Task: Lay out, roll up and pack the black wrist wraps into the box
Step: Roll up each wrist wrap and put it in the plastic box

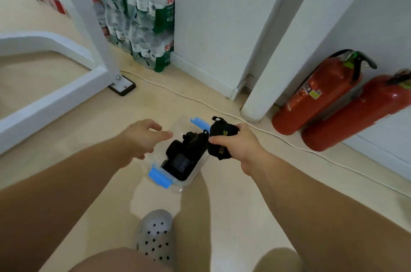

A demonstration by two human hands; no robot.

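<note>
Above the box (pixel 193 175), the right hand (pixel 236 142) grips a rolled wrist wrap (pixel 220 138).

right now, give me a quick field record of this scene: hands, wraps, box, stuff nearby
left hand: fingers relaxed, holds nothing, hovers by the box's left side
right hand: grips a rolled wrist wrap, black with yellow lettering, at the box's right edge
box: clear plastic, blue clips at both ends, on the floor
in box: more black wraps
nearby: two red fire extinguishers leaning on the wall at right; grey clog near the camera
</note>
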